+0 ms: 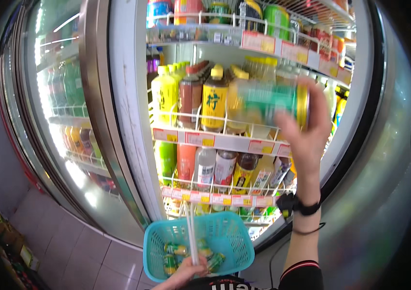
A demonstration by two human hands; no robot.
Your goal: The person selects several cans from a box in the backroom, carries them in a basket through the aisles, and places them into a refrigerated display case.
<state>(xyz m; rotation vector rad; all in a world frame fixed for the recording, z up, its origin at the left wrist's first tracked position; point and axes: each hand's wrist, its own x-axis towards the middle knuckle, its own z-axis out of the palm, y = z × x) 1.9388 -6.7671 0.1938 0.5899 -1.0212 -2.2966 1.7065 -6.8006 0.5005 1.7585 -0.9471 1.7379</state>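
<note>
My right hand (305,130) grips a green and gold drink can (270,99), tilted on its side and blurred. It is raised in front of the middle shelf of an open drinks fridge. Low in the view, my left hand (191,267) is closed around the white handle (192,235) of a turquoise plastic basket (239,246). Several green and gold cans lie in the basket, among them one can (175,249) at the left and another can (215,261) near my left hand. My fingers and the handle hide part of the basket's contents.
Wire-fronted shelves (212,139) hold several rows of bottles, including a yellow-labelled bottle (214,99). More cans (277,21) stand on the shelf above. A closed glass fridge door (64,108) is at the left, an open door (383,163) at the right. Floor tiles (85,253) show lower left.
</note>
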